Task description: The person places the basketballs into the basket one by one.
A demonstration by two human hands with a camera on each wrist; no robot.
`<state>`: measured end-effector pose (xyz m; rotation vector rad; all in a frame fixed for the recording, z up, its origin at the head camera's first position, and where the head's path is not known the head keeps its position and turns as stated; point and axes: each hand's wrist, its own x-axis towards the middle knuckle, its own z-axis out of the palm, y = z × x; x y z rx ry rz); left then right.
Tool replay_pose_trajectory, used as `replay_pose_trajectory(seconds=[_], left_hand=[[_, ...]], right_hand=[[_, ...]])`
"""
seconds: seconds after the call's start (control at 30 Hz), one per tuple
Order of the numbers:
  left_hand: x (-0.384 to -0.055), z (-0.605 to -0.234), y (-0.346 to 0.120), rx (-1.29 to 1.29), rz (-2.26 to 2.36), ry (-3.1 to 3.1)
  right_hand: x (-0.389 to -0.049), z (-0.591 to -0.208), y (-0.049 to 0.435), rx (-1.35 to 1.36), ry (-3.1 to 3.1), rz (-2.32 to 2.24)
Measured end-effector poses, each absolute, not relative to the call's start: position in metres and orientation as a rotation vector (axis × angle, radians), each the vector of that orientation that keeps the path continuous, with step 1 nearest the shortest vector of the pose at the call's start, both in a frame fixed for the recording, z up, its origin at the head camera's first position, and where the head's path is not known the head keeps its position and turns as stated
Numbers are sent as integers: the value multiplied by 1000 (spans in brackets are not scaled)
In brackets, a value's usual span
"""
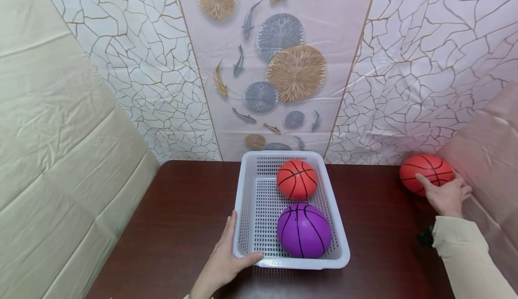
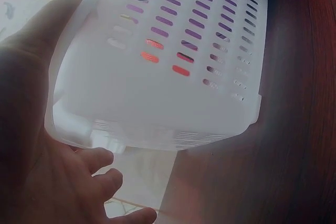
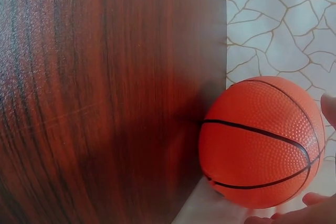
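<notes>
A white plastic basket [image 1: 247, 191] with slotted walls stands on the table. Inside, along its right half, sit a red toy basketball [image 1: 296, 180] at the back and a larger purple toy basketball [image 1: 304, 230] in front. My left hand [image 1: 221, 257] rests against the near left corner, fingers along the outer side and thumb on the front rim. In the left wrist view, the basket [image 2: 131, 93] shows its slotted outside. At the table's far right corner, my right hand [image 1: 447, 195] is spread about another red basketball [image 3: 262, 142], thumb and fingers at its sides.
The dark brown wooden table [image 1: 182, 218] ends at a patterned cloth backdrop [image 1: 408, 87]. Beige cloth [image 1: 60, 155] hangs along the left side, and pinkish cloth [image 1: 497, 155] stands close beside the right hand. A small dark object [image 1: 426, 236] shows by the right cuff.
</notes>
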<state>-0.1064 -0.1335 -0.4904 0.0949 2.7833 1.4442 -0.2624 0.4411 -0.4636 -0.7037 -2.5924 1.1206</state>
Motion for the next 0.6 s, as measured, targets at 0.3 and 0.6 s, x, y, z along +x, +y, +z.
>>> replay_pose_trajectory(seconds=[0.3, 0.6], left_hand=[[-107, -492, -134, 95, 1457, 2773], [-106, -492, -134, 94, 1447, 2770]], right_hand=[[-266, -466, 441, -683, -2604, 1122], [-269, -462, 442, -684, -2593, 1157]])
